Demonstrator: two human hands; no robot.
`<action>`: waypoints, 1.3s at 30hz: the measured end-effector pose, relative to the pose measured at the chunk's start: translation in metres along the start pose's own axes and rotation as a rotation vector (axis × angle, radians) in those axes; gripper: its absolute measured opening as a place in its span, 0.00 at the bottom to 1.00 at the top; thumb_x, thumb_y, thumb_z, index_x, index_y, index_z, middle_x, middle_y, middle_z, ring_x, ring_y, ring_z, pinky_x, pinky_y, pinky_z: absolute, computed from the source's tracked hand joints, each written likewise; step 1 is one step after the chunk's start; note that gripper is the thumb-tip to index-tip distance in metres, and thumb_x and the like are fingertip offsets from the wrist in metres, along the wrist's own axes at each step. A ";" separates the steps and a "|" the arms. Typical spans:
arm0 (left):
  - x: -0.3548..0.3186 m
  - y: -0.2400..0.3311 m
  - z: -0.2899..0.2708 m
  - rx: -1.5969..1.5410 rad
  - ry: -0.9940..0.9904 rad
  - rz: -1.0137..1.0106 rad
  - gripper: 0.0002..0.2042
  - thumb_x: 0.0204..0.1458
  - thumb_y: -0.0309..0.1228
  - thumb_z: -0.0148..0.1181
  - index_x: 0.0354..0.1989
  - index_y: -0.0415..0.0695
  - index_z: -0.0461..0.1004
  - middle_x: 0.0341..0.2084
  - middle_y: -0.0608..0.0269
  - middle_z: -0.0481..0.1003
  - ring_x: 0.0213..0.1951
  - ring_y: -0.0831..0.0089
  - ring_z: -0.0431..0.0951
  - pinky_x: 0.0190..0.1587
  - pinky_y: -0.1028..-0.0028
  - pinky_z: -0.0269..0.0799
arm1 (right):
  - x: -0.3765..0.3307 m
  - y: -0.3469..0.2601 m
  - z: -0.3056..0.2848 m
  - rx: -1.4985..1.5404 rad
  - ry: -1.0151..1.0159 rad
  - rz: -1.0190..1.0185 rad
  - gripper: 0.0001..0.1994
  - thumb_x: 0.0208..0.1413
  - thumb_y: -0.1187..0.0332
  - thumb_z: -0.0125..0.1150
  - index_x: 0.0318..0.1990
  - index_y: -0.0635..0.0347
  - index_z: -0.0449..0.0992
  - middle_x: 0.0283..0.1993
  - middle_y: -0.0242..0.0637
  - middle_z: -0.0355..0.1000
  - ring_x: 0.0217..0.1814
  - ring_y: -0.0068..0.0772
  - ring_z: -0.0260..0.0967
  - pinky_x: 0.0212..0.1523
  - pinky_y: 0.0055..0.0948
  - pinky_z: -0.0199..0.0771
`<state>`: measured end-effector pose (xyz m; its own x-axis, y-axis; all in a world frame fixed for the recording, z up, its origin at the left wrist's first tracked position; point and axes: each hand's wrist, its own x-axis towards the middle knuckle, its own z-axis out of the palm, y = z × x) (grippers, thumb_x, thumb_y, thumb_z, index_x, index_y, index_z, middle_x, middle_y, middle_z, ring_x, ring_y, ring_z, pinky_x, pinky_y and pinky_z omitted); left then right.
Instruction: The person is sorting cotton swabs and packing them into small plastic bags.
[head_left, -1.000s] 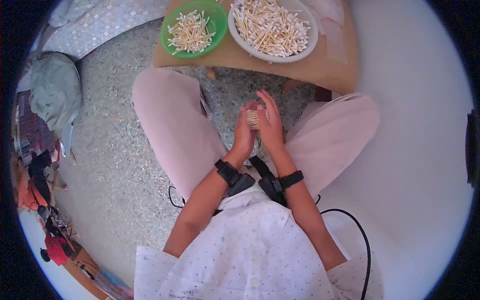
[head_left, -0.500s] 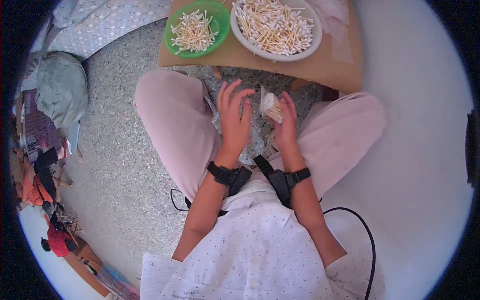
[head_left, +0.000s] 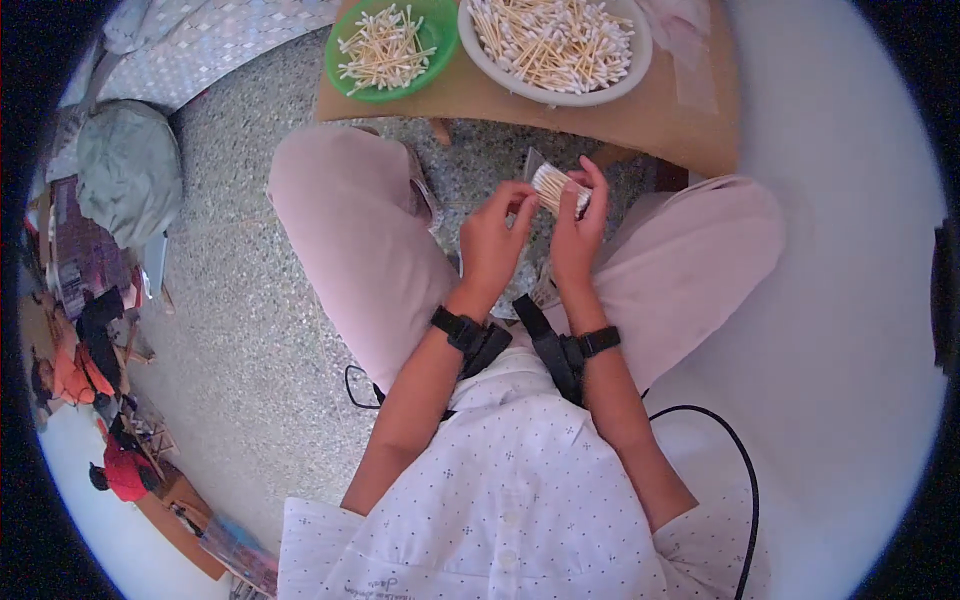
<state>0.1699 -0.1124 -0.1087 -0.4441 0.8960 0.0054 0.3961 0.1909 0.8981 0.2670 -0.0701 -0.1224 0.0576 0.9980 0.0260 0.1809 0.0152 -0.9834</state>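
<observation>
Above my lap, my right hand (head_left: 577, 235) grips a small clear plastic bag of cotton swabs (head_left: 558, 190), thumb on the near side and fingers behind. Pale sticks and white tips show through the plastic, and the bag tilts with its loose end up and to the left. My left hand (head_left: 488, 245) is curled at the bag's left edge, fingertips and thumb drawn together on it. What exactly they pinch is too small to make out.
Ahead is a low brown table (head_left: 600, 122) bearing a green basket (head_left: 440, 62) and a larger white bowl (head_left: 560, 97) of loose cotton swabs. Clear plastic (head_left: 693, 75) lies at its right. A grey-green bag (head_left: 130, 170) sits far left; other people (head_left: 125, 470) are lower left.
My left hand has moved right, from spread fingers apart from the bag to fingers closed at its edge. In my right hand, the bag has turned so the sticks show.
</observation>
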 end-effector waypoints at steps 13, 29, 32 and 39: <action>0.002 -0.009 -0.001 0.178 0.032 0.225 0.06 0.47 0.29 0.61 0.33 0.45 0.74 0.25 0.58 0.76 0.28 0.60 0.78 0.30 0.66 0.71 | 0.000 -0.006 0.001 -0.185 -0.023 -0.157 0.13 0.62 0.69 0.44 0.52 0.62 0.68 0.41 0.43 0.65 0.45 0.38 0.63 0.51 0.34 0.63; 0.015 -0.012 -0.018 0.414 -0.319 0.440 0.07 0.50 0.34 0.58 0.35 0.46 0.75 0.32 0.59 0.76 0.35 0.58 0.77 0.36 0.64 0.73 | 0.007 0.029 -0.008 0.143 0.000 0.250 0.20 0.67 0.58 0.34 0.44 0.60 0.73 0.34 0.37 0.70 0.36 0.30 0.67 0.41 0.28 0.68; 0.022 -0.014 -0.025 0.414 -0.423 0.520 0.07 0.49 0.33 0.57 0.34 0.45 0.74 0.33 0.60 0.75 0.35 0.58 0.77 0.36 0.64 0.73 | 0.004 0.029 -0.010 0.015 -0.002 0.234 0.21 0.66 0.57 0.34 0.42 0.60 0.75 0.33 0.38 0.71 0.35 0.31 0.68 0.40 0.29 0.68; 0.029 -0.013 -0.027 0.590 -0.612 0.703 0.08 0.47 0.33 0.56 0.33 0.44 0.69 0.29 0.59 0.70 0.29 0.59 0.76 0.30 0.63 0.73 | 0.005 0.036 -0.011 0.032 -0.051 0.358 0.20 0.65 0.58 0.40 0.39 0.63 0.76 0.28 0.32 0.69 0.31 0.21 0.65 0.36 0.23 0.65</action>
<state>0.1300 -0.1002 -0.1085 0.4393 0.8957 0.0682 0.7980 -0.4240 0.4283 0.2843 -0.0650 -0.1559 0.0629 0.9421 -0.3293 0.1271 -0.3348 -0.9337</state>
